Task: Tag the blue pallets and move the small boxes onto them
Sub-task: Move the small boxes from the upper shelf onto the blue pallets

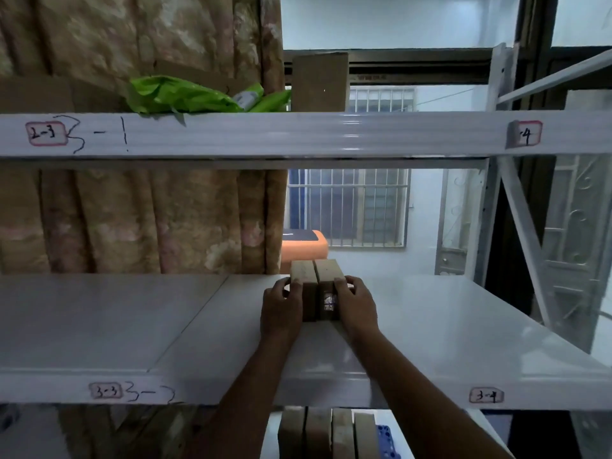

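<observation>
Our left hand point(281, 304) and right hand point(356, 304) clamp two small boxes point(316, 288) between them at frame centre, long axes pointing away from us.

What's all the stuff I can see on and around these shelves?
small brown cardboard boxes: two, side by side on the white metal middle shelf
brown cardboard boxes below: four, upright in a row, lower level
blue plastic pallet: one corner, beside them
green plastic bags: crumpled, top shelf
tall cardboard box: one, top shelf
orange container: behind shelf
patterned curtain: brown, left
left hand: grip on left box
right hand: grip on right box
</observation>
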Demonstrator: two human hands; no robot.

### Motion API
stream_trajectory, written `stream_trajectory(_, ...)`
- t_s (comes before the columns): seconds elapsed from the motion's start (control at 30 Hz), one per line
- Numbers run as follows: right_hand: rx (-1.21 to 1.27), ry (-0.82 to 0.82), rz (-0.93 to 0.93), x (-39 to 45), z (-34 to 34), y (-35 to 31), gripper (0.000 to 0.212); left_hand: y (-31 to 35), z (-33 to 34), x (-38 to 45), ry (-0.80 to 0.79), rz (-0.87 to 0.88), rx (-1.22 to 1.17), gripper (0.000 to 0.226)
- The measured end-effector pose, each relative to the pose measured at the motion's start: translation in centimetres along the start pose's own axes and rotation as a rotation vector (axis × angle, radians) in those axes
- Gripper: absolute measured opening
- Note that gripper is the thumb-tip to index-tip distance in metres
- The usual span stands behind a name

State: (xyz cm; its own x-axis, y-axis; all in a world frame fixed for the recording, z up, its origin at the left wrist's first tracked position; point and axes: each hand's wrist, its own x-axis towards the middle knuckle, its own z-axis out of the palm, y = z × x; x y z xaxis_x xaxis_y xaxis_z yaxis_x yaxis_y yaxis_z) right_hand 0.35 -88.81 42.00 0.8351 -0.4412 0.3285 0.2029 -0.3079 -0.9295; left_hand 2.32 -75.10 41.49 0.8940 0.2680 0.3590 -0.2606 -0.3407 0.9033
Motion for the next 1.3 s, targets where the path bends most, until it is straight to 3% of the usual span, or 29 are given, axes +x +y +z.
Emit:
stream_trajectory(0.6, 0.344, -0.083, 0.16, -14.4, -8.7, -4.4, 0.033, 2.8, -9.1, -14.5, -0.079, 0.077, -0.407, 0.02)
stream_trajectory(0.67, 0.391, -0.093, 0.189, -16.6, -10.2, -3.5, 0.028, 2.7, -9.5, -16.7, -0.087, 0.088, -0.393, 0.019)
stream_trajectory(0.9, 0.369, -0.213, 0.209, -22.4, -15.6, -1.9, 0.04, 2.2, -10.8, -26.0, -0.02, 0.141, -0.354, 0.014)
stream_trajectory(1.03, 0.373, -0.257, 0.231, -25.7, -18.2, -0.2, 0.023, 1.2, -10.8, -31.7, -0.003, 0.163, -0.309, 0.016)
stream_trajectory(1.17, 0.353, -0.27, 0.276, -28.8, -20.3, 2.8, 0.029, -1.0, -9.5, -35.9, 0.006, 0.102, -0.224, 0.017)
stream_trajectory(1.3, 0.289, -0.239, 0.351, -31.4, -20.8, 6.5, 0.019, -4.3, -8.3, -38.8, -0.032, 0.041, -0.149, 0.013)
